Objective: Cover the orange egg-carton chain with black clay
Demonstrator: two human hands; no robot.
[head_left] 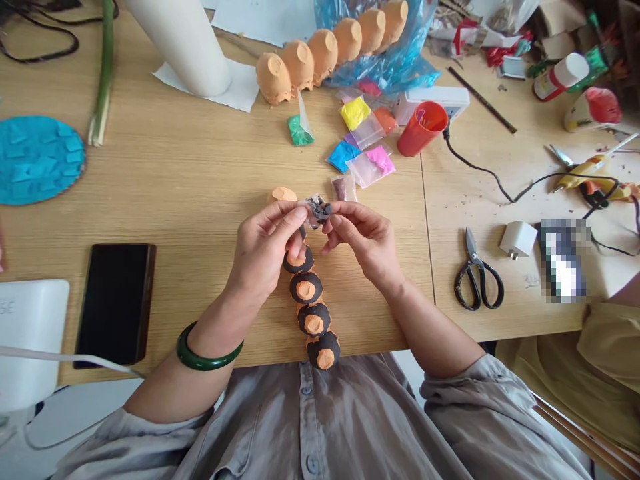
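Between both hands is a small clear bag of black clay [318, 209], crumpled and partly covered by fingertips. My left hand [267, 243], its wrist in a green bangle [209, 353], pinches the bag's left side. On the bag's right side, my right hand [364, 240] is pinched closed with thumb and forefinger. Beneath the hands runs a row of orange egg-carton cups [314, 325], several with black clay round their sides and orange tops left bare. The farthest cup [281, 195] shows plain orange; my left hand hides part of the row.
Beyond the hands lie coloured clay packets [344, 156], a red cup [423, 130] and another orange carton row [323, 55]. Scissors [477, 273], a white charger [519, 239] and a cable stand right. At left are a black phone [116, 300] and a blue oval piece [40, 160].
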